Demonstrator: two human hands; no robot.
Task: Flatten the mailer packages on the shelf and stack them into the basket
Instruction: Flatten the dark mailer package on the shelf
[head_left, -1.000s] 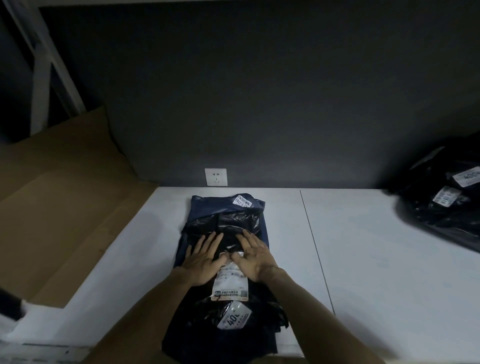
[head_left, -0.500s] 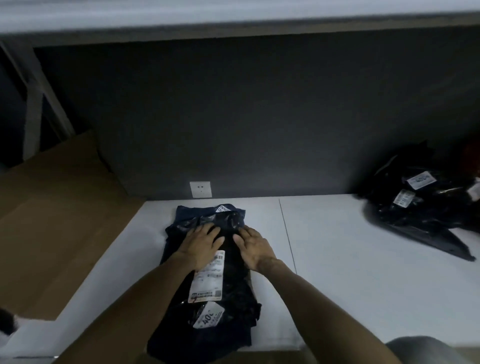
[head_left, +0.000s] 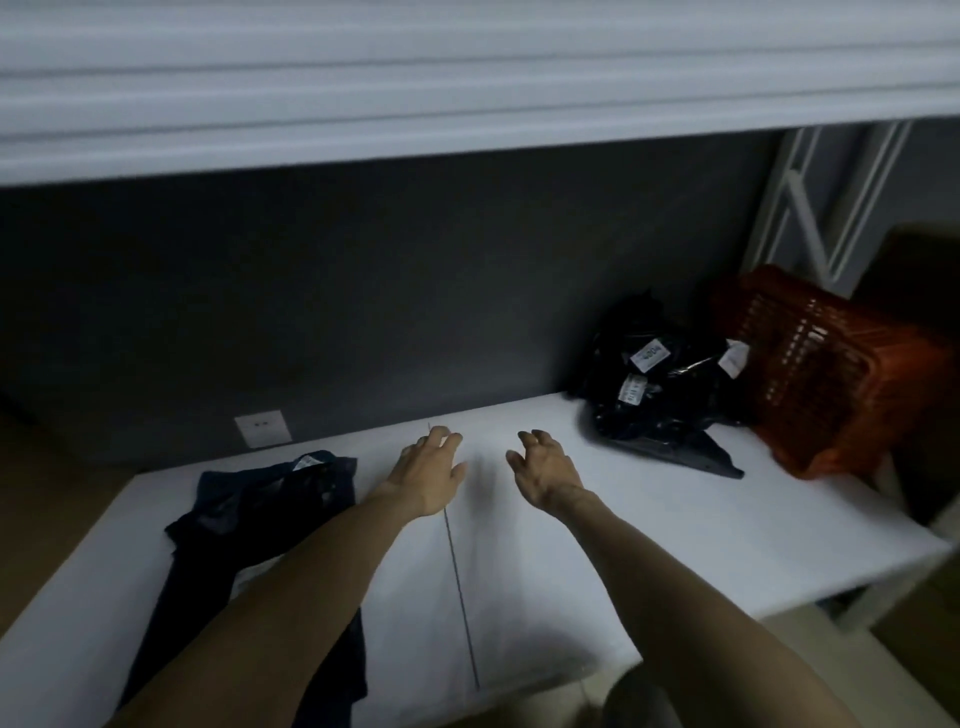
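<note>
In the head view, the left hand (head_left: 428, 475) and right hand (head_left: 543, 470) hover side by side over the bare white shelf (head_left: 675, 519). The fingers of both are loosely spread, slightly bent, and grasp nothing. The flattened dark mailers (head_left: 270, 499) lie at the left, partly under the left forearm. The loose pile of black mailer packages (head_left: 660, 395) sits at the back right, against the orange basket (head_left: 826, 374).

The step in hand looks like a reach for the next package. It would go best to take a single mailer from the near, low side of the pile. The glossy film probably slides, so a tug from the heap could drag its neighbours along. The mailer could then be drawn to the open middle of the shelf, near the seam (head_left: 460, 571), and pressed flat with both palms.

There is plenty of bare surface between the stack and the pile. The upper shelf board (head_left: 467, 78) hangs low overhead, so lifts should stay shallow. The basket stands close to the shelf's right end beside the white frame (head_left: 810, 208), and it could shift if pushed that way.
</note>
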